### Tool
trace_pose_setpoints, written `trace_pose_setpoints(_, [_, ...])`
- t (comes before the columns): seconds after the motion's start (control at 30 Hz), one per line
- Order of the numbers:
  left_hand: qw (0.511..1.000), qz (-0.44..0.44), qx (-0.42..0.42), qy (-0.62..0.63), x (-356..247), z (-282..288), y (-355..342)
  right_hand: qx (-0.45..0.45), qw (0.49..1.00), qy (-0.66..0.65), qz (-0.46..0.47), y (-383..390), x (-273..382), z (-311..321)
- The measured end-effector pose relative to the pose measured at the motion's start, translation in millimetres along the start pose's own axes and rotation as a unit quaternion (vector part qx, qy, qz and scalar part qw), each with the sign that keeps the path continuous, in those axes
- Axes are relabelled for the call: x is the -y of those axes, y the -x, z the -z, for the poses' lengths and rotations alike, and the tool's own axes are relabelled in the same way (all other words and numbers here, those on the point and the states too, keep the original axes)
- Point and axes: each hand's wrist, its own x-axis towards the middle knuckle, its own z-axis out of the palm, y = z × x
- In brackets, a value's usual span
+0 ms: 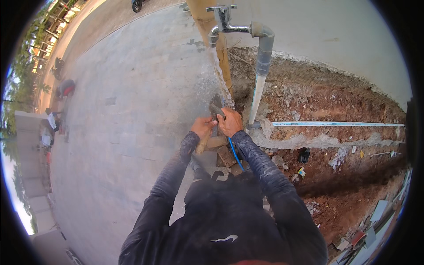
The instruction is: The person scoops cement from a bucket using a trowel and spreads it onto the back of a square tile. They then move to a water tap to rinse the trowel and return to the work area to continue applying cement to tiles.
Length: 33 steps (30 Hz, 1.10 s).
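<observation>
Dark wet sleeves entering from below. Left hand (203, 127) clasped on a wooden handle (202, 145) slanting down beneath that grip. Right hand (230, 122) closed on a dark tool head (216, 108) jutting up-left past its grip. Blue hose (235, 154) trailing below right wrist. Beyond: grey upright pipe (261, 75), metal tap (223, 22), white pipe (335, 124) lying in red soil.

shiny metal tap (223, 22) on a matt grey plastic pipe (263, 55); rough red soil (327, 99); a wooden handle (202, 142) in the left hand (203, 126); wet, glossy dark sleeves (176, 163).
</observation>
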Motion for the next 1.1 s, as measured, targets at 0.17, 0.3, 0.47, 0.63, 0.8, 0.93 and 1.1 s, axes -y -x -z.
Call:
trace_pose_setpoints(0.17, [0.998, -0.039, 0.043, 0.019, 8, -10, -3, -0.027, 0.997, 0.071, -0.033, -21, -29, 4])
trace_pose_setpoints(0.3, [0.997, -0.060, 0.023, 0.040, 19, -13, 3, 0.036, 0.990, 0.106, -0.086, -30, -17, 8])
trace_pose_setpoints(0.47, [0.999, -0.028, -0.006, 0.046, 16, -13, 7, 0.005, 1.000, 0.013, 0.020, 11, 1, 8])
trace_pose_setpoints(0.63, [0.999, -0.016, 0.036, -0.014, 12, -21, 7, -0.017, 0.997, 0.064, -0.033, -7, -17, 6])
trace_pose_setpoints(0.8, [0.999, -0.019, 0.008, -0.024, 11, -16, 4, 0.028, 0.998, 0.054, -0.004, 2, -9, 3])
trace_pose_setpoints(0.93, [0.995, -0.001, 0.047, -0.084, 3, -4, 0, 0.005, 1.000, 0.027, -0.003, 19, -3, 3])
trace_pose_setpoints(1.1, [0.993, -0.015, 0.086, -0.075, -6, -25, 3, -0.023, 0.998, 0.057, -0.008, -7, -21, 10])
